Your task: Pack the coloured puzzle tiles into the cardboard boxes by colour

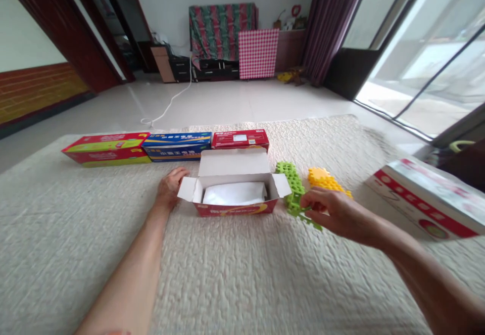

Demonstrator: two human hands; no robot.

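An open red box (237, 209) with its white flaps spread stands in the middle of the textured cover, a white wrapped item (235, 193) inside it. Just left of the box, my left hand (171, 188) rests on the cover with fingers curled near the left flap; whether it holds anything is hidden. My right hand (326, 208) has its fingers closed on the green plastic pieces (290, 178), right of the box. Behind that hand lie yellow plastic pieces (322, 176).
Behind the open box stand a red and yellow-green box (109, 148), a blue box (176, 145) and a closed red box (239, 138) in a row. A larger white and red box (428, 198) sits at the right.
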